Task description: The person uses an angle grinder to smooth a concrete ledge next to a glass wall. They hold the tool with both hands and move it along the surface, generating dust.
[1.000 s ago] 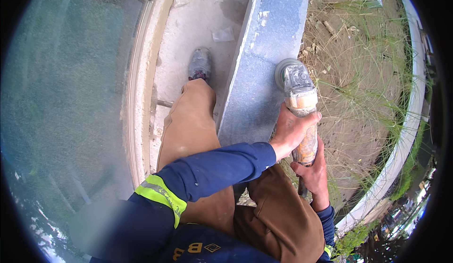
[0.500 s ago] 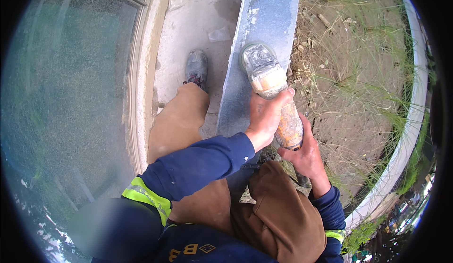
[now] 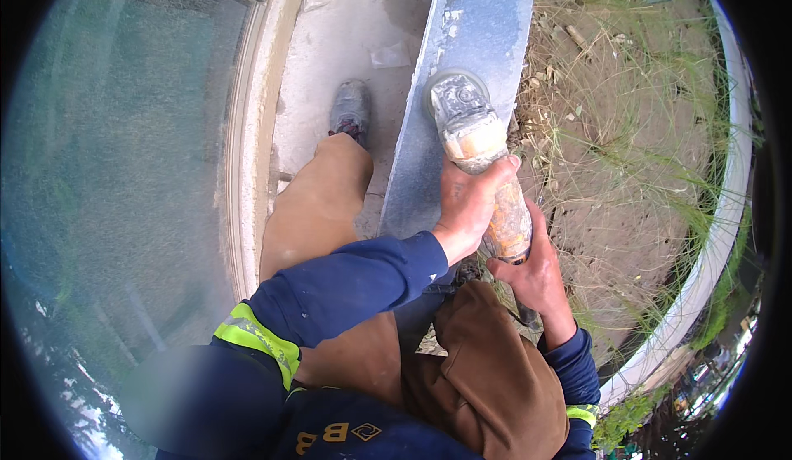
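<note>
Near the middle of the head view, a dusty power grinder (image 3: 473, 134) slants over a long blue-grey ledge (image 3: 487, 18), its round head above the ledge's surface and its rear end toward the person's lap. Whether the disc touches the ledge cannot be told.

The left hand (image 3: 469, 204) has its grip closed around the grinder's body just behind the head, thumb lying across the top. The right hand (image 3: 538, 272) is curled about the rear end, thumb on the near side; its grip is closed too, though the underside is hidden.

Left of the ledge, a grey shoe (image 3: 351, 107) stands on a pale, dusty floor (image 3: 330, 51), beside a large framed window pane (image 3: 124, 163). To the right lies bare soil (image 3: 598, 212) with thin green grass (image 3: 660, 150), bounded by a curved white curb (image 3: 708, 250). Brown trousers (image 3: 318, 200) and navy sleeves (image 3: 351, 291) with yellow bands (image 3: 260, 340) fill the lower part.
</note>
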The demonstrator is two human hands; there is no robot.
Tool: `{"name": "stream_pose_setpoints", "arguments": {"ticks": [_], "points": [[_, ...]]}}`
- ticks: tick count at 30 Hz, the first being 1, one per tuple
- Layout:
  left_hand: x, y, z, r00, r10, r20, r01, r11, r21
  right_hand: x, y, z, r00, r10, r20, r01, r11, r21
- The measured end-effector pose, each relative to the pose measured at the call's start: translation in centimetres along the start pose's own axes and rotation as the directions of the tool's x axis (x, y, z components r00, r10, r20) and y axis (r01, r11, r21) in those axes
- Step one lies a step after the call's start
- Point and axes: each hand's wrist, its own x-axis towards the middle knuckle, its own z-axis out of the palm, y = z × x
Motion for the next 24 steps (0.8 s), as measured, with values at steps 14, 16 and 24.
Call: {"name": "stream_pose_setpoints", "arguments": {"ticks": [14,16,24], "points": [[-0.9,0.3,0.1,0.999,0.041,0.008,-0.041,0.999,0.014,-0.6,0.0,0.5,0.999,0.047,-0.014,-0.047,0.999,0.017],[-0.7,0.5,-0.2,0.998,0.055,0.026,-0.056,0.998,0.031,-0.7,-0.2,0.5,0.998,0.059,-0.01,-0.059,0.998,0.027],[-1.3,-0.2,0.0,1.0,0.016,0.014,-0.016,1.0,0.016,-1.3,0.5,0.4,0.999,0.045,-0.019,-0.045,0.999,-0.007]]}}
